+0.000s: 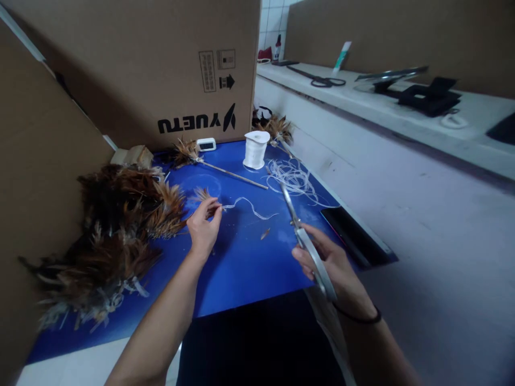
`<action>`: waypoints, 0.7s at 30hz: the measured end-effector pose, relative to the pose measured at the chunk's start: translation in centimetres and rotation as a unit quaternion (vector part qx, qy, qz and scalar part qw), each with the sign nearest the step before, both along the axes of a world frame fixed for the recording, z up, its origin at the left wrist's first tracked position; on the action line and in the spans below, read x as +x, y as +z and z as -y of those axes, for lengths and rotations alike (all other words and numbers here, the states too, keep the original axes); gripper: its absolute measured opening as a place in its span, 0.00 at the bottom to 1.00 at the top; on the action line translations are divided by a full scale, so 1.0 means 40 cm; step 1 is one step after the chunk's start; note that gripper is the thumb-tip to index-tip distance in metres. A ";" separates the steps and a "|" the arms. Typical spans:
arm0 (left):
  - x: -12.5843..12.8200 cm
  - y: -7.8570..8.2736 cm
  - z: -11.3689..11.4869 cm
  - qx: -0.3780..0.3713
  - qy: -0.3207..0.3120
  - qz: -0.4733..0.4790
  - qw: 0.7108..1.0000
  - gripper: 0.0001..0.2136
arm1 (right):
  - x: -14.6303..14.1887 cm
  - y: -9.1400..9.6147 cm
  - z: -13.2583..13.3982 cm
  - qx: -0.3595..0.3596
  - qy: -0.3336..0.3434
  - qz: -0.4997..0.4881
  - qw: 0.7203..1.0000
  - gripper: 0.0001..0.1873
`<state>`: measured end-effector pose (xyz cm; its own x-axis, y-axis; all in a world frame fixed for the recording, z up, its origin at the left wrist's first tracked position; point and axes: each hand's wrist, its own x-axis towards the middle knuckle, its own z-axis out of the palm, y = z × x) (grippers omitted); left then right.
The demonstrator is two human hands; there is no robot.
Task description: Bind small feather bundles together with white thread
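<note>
My left hand [204,228] pinches a small tuft of brown feathers [203,194] over the blue mat [241,257]. A length of white string [249,206] trails to the right from the tuft. My right hand [333,265] grips a pair of metal scissors [300,236], whose closed blades point up toward a tangle of loose white string [293,179]. A spool of white string [255,149] stands upright at the back of the mat.
A big heap of brown feathers [108,236] lies at the left. A feather duster on a stick [217,166] lies near a cardboard box [161,69]. A dark phone [354,236] rests at the mat's right edge. The ledge holds another pair of scissors [322,80].
</note>
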<state>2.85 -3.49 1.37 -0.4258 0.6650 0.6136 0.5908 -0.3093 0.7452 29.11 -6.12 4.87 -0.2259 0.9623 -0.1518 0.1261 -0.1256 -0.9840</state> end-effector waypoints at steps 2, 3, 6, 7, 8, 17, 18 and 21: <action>0.004 0.005 0.003 0.007 0.005 0.004 1.000 0.12 | -0.010 0.009 0.026 -0.031 0.053 -0.003 0.998 0.29; 0.006 0.008 0.005 0.011 0.007 0.005 1.000 0.12 | -0.016 0.013 0.037 -0.038 0.080 -0.004 0.996 0.28; 0.010 0.015 0.011 0.026 0.013 0.007 1.000 0.12 | -0.033 0.019 0.060 -0.053 0.166 -0.052 0.983 0.28; 0.011 0.017 0.013 0.032 0.017 0.005 0.999 0.11 | -0.037 0.018 0.064 -0.066 0.188 -0.081 0.977 0.28; 0.011 0.019 0.015 0.039 0.021 0.002 0.999 0.11 | -0.040 0.017 0.068 -0.085 0.204 -0.110 0.969 0.28; 0.007 0.035 0.032 0.118 0.063 -0.173 0.976 0.12 | -0.094 -0.008 0.083 -0.248 0.251 -0.203 0.913 0.31; 0.007 0.038 0.034 0.132 0.065 -0.202 0.968 0.12 | -0.103 -0.010 0.081 -0.253 0.250 -0.210 0.911 0.30; 0.007 0.045 0.038 0.156 0.077 -0.270 0.947 0.12 | -0.126 -0.015 0.073 -0.256 0.241 -0.235 0.906 0.27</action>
<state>3.14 -5.01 3.17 -0.0704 0.3701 0.9263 0.9161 -0.3434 0.2069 24.06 -9.03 4.29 -0.7561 0.5657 -0.3290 -0.1306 -0.6231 -0.7712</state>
